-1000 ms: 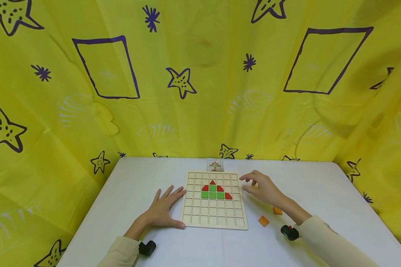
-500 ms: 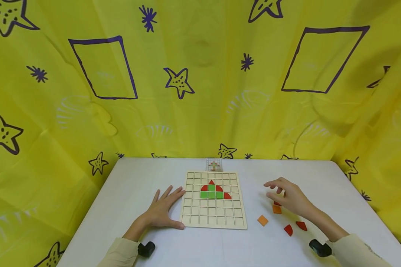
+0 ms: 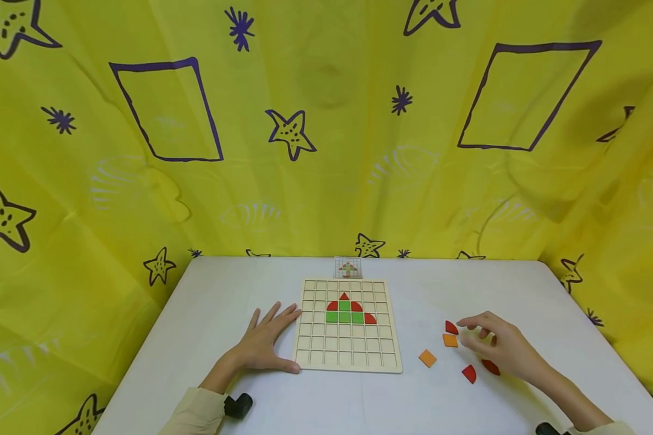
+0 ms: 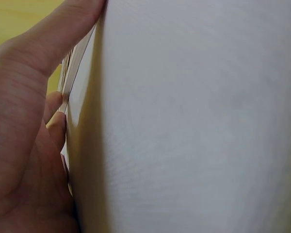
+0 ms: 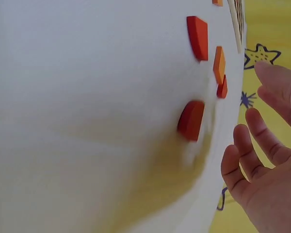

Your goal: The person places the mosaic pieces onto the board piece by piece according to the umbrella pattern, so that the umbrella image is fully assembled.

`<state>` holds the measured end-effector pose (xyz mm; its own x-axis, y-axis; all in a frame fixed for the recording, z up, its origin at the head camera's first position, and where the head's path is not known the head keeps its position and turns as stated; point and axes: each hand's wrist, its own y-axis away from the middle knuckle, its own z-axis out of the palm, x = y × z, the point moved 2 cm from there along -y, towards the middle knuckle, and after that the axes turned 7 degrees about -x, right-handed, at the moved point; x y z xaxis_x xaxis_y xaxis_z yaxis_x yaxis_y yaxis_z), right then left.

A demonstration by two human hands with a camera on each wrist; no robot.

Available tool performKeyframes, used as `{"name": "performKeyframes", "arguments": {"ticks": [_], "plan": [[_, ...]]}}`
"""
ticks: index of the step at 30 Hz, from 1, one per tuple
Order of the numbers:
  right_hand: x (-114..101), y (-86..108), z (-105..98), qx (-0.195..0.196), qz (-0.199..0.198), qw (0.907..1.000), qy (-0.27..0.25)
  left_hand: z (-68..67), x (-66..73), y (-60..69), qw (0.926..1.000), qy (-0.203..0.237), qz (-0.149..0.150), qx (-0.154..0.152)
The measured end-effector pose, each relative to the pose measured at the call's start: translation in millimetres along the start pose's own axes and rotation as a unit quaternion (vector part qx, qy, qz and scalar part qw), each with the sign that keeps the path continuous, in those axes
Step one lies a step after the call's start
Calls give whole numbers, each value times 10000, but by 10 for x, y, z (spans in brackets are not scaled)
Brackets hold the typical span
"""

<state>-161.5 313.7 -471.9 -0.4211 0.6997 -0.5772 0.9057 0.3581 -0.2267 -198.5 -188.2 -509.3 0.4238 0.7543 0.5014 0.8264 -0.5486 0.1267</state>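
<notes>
My left hand [image 3: 263,344] lies spread on the table, thumb and fingertips touching the left edge of a wooden grid board [image 3: 348,347]. On the board are green squares [image 3: 345,306], a red triangle [image 3: 344,296] and red quarter-circle pieces [image 3: 370,318]. Over the loose pieces hovers my right hand [image 3: 503,344], fingers relaxed, holding nothing; the right wrist view shows it apart from them. Closest to its fingertips lie a red quarter-circle [image 3: 451,327] and an orange square [image 3: 450,341]. Another red quarter-circle [image 3: 491,367] is partly hidden under the hand.
A second orange square [image 3: 427,358] and one more red quarter-circle [image 3: 469,374] lie right of the board. A small pattern card [image 3: 348,267] sits behind the board. Yellow curtain [image 3: 326,181] surrounds the white table [image 3: 239,284].
My right hand has moved away from the board's right edge, rightward and nearer, over the loose pieces. Red pieces formerly hidden by the arm now show. My left hand has stayed put.
</notes>
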Motion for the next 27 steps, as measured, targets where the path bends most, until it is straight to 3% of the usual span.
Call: {"name": "performKeyframes", "arguments": {"ticks": [13, 20, 27], "plan": [[311, 439, -118, -341, 203, 9992, -26, 1, -15, -4, 9999, -83, -65, -16], [364, 513, -157, -728, 590, 9955, 140, 4, -18, -3, 10000, -59, -55, -27], [367, 522, -132, -662, 760, 9946, 240, -6, 4, 5, 10000, -67, -9, -1]]}}
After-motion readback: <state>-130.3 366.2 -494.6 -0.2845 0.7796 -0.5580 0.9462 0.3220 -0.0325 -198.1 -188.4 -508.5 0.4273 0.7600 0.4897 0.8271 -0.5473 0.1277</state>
